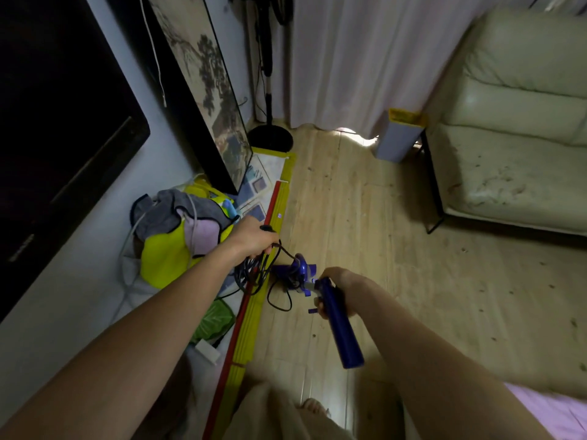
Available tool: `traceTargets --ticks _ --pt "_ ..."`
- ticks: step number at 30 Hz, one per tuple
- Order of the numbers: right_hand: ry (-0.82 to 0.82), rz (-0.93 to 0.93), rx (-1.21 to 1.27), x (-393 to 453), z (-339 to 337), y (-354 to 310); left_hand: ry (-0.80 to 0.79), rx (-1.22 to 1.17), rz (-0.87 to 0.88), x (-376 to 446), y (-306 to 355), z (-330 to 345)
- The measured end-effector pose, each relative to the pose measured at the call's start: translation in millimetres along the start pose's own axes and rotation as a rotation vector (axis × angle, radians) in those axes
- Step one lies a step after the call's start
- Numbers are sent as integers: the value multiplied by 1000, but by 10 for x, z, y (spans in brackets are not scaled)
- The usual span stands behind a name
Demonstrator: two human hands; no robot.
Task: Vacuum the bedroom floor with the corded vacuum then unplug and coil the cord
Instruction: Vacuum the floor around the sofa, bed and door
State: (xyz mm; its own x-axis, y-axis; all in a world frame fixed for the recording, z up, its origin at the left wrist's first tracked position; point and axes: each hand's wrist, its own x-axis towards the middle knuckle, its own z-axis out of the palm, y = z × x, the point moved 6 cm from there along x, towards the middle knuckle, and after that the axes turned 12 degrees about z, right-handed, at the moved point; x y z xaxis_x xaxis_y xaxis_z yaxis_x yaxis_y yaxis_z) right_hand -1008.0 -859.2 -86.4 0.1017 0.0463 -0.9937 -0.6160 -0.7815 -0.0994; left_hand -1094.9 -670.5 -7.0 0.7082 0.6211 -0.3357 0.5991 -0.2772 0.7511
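Two bare hands are working: left hand gripping looped thin black cord, right hand clasping the vacuum's smooth purple cylindrical handle.

A cream sofa stands at right on a wood floor, pale curtains behind. A framed painting leans against the left wall beside a fan stand. Heaped cloths lie below; a yellow-topped bin adjoins the sofa.
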Motion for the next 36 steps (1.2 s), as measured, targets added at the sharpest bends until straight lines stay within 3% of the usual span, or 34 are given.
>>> traceTargets --ticks 13,22,26,36 --pt "61 -83 65 150 21 34 69 -34 -69 -209 -270 64" --pt "-16 -139 24 390 -163 -3 138 -40 -122 -302 -230 132" --pt "-70 -181 -112 406 -253 50 133 -44 -143 -374 -235 195" --pt "188 -274 -351 195 -311 443 69 2 -79 -608 -79 357"
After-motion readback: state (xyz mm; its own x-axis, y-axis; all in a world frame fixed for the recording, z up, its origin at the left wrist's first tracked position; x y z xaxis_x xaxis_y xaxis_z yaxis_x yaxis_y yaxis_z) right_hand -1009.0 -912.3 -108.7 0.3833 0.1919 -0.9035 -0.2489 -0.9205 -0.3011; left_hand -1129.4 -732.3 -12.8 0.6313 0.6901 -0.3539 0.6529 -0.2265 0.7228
